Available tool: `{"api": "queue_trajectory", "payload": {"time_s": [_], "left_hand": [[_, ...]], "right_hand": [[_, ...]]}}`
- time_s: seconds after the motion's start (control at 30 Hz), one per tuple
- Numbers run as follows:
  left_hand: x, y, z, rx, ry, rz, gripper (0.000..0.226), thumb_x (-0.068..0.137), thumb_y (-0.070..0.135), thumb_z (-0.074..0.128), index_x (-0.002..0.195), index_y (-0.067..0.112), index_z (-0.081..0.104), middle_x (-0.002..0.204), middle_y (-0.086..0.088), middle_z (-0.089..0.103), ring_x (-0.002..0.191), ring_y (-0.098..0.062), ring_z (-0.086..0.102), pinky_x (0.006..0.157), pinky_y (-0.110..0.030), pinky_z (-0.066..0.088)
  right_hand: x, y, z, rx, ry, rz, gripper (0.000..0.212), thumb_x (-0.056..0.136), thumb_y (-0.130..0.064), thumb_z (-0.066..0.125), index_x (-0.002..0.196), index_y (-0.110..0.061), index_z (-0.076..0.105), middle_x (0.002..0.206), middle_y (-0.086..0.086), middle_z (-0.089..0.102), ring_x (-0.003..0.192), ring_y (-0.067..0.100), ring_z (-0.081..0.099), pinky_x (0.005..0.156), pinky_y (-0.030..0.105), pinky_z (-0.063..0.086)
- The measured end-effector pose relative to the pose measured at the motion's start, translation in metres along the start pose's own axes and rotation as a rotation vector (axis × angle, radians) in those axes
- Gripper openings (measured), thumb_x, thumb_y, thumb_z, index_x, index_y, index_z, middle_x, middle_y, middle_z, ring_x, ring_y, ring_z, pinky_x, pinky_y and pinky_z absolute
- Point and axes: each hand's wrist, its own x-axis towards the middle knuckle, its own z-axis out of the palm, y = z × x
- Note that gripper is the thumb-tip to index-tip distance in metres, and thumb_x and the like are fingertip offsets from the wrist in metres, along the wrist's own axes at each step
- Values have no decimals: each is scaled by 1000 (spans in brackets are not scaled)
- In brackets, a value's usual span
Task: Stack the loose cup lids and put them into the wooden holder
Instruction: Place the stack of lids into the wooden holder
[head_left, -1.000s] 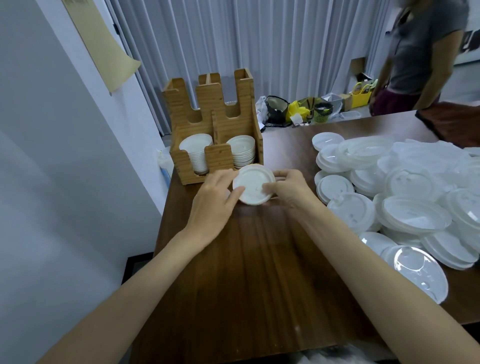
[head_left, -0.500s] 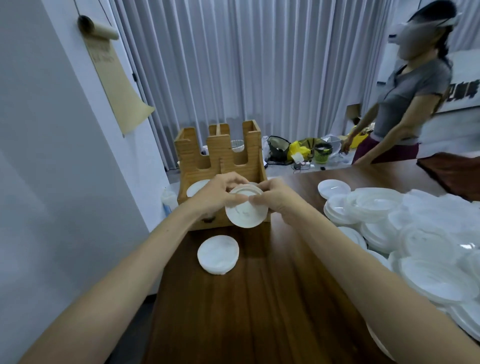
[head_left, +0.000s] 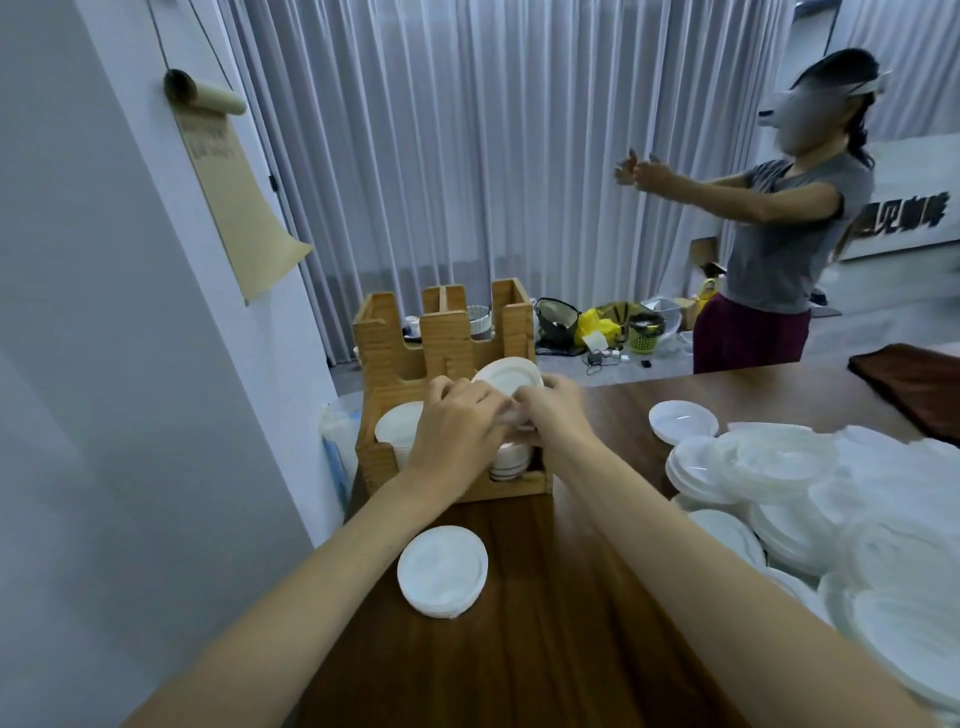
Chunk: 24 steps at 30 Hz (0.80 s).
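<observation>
The wooden holder (head_left: 395, 358) stands at the table's far left corner, with white lids in its two front slots. Both my hands hold a small stack of white lids (head_left: 506, 378) tilted over the right front slot. My left hand (head_left: 457, 428) grips the stack from the left, my right hand (head_left: 553, 413) from the right, fingers curled round its rim. The lids in the right slot (head_left: 509, 460) show under my hands. A second short stack of lids (head_left: 442, 570) lies flat on the table in front of the holder.
A big heap of loose white and clear lids (head_left: 810, 499) covers the right side of the brown wooden table (head_left: 545, 649). A white wall lies close on the left. A person (head_left: 774, 244) stands beyond the table's far right, arms raised. A dark cloth (head_left: 914, 384) lies far right.
My hands have carried the lid stack from the table up and forward to the holder's right slot. My head has lifted. One short stack stayed on the table. The person raised both arms.
</observation>
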Motion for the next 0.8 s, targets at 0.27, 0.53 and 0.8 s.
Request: {"api": "queue_trajectory", "payload": {"time_s": [0.27,0.53,0.8], "left_hand": [[0,-9,1,71,-9,79,12,74,5,75,84,9,69,75,-5,70,68,-24,61,71,-32,47],[1,-16,15,106,-274,87,6,76,8,72,78,9,67,69,-7,67,67,-27,60,80,-40,46],[7,-15,28,169,-384,25,14,92,14,51,93,11,65,89,-8,67,86,-25,55,93,-33,30]], "right_hand": [[-8,16,-17,-14,48,-170,23,93,-30,58,114,-21,57,98,4,67,82,17,70,78,39,59],[-31,63,-26,-561,76,-406,23,94,-10,51,97,-5,73,85,8,71,76,18,65,72,38,56],[-28,74,-18,-648,54,-404,29,96,-15,49,115,-5,68,104,8,72,90,19,66,84,33,54]]}}
